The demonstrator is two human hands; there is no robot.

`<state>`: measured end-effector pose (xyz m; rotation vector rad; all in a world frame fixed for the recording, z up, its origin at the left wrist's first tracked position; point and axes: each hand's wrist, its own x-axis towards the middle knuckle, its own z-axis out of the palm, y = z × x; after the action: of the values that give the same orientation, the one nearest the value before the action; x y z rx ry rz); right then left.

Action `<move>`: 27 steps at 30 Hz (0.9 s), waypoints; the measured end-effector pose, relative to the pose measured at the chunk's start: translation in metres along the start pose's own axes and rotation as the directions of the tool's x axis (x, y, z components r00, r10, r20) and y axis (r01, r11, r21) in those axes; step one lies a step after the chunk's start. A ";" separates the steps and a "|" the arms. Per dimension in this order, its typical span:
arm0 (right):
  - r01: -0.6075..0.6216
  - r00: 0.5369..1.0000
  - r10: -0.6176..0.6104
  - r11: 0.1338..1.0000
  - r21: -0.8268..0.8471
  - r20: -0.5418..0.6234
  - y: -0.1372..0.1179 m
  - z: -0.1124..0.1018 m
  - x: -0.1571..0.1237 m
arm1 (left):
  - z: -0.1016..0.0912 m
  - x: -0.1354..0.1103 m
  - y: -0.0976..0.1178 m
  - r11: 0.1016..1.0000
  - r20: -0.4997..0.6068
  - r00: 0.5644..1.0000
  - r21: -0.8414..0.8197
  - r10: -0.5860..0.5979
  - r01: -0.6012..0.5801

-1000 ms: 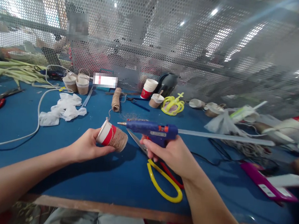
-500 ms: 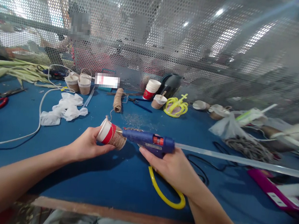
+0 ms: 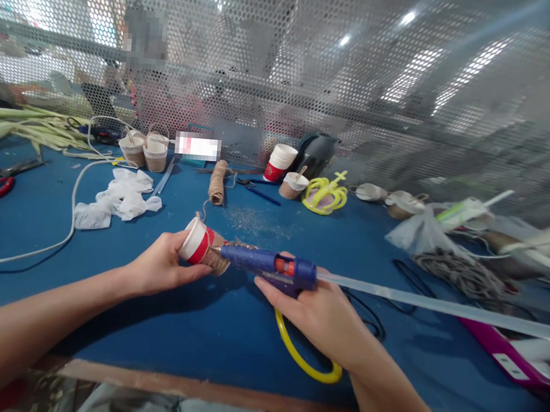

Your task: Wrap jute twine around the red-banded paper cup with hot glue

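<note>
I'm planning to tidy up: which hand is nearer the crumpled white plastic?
Left. The left hand, holding the cup, is in front and to the right of the crumpled white plastic; the right hand, gripping the glue gun, is much farther right.

I count one glue gun and one cup held, one twine roll, one yellow crown and, back left, two handled buckets.

Left fingers curled, right fingers wrapped, forearms angled inward.
</note>
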<state>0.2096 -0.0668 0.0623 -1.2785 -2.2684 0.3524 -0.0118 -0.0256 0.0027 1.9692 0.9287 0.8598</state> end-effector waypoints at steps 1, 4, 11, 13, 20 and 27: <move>-0.005 1.000 0.005 1.000 -0.004 -0.006 0.000 0.000 0.000 | 0.000 0.000 0.000 1.000 0.001 1.000 -0.002 0.002 -0.002; -0.018 1.000 0.019 1.000 0.010 -0.016 -0.001 0.002 -0.001 | 0.000 0.000 0.000 1.000 0.002 1.000 -0.004 0.003 -0.003; -0.002 1.000 0.002 0.999 0.044 -0.015 -0.003 0.001 -0.001 | 0.000 0.001 0.002 1.000 -0.006 1.000 -0.003 -0.010 0.010; -0.006 1.000 0.006 0.999 0.039 -0.011 -0.004 0.001 -0.001 | -0.001 0.001 0.002 1.000 -0.009 1.000 0.001 0.000 0.000; -0.017 1.000 0.017 1.000 -0.019 -0.011 -0.002 0.000 -0.001 | -0.001 0.001 0.000 0.995 -0.008 0.996 0.043 0.090 -0.089; -0.075 0.996 0.075 0.997 -0.002 -0.040 0.007 0.001 -0.007 | -0.003 0.000 0.002 0.952 0.005 0.961 0.136 0.276 -0.275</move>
<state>0.2172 -0.0689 0.0565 -1.3632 -2.1931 0.3469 -0.0135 -0.0252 0.0056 2.2501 0.7457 0.9880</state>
